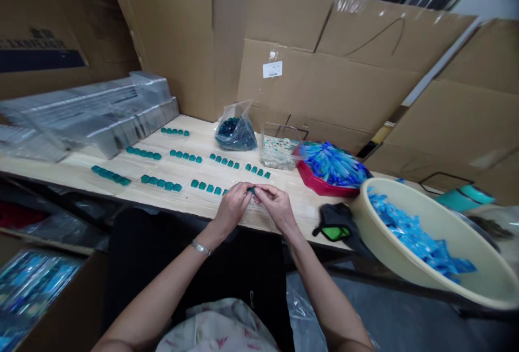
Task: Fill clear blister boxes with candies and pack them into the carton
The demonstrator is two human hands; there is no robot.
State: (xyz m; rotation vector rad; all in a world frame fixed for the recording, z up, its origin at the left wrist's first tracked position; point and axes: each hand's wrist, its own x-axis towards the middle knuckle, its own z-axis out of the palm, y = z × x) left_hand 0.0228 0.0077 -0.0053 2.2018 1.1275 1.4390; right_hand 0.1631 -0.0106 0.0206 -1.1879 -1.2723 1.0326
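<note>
A small dark teal block point(252, 190) sits between the fingertips of both hands, just above the front part of the table. My left hand point(232, 204) is closed in a pinch on its left side. From the right, the thumb and fingers of my right hand point(276, 205) pinch the same block. Similar teal blocks lie in short rows on the wood: the nearest row point(201, 185) runs up to my left hand and is partly covered by it. Another row point(161, 183) lies farther left, and a shorter row point(258, 171) is just beyond my fingers.
Behind the rows stand a plastic bag point(236, 127) of dark teal pieces and a clear box point(279, 152) of small pale bits. Rightward are a red tray point(310, 181) of blue packets, a black-and-green item point(334, 225) and a large cream basin point(409, 260). Clear plastic cases point(109, 119) fill the left.
</note>
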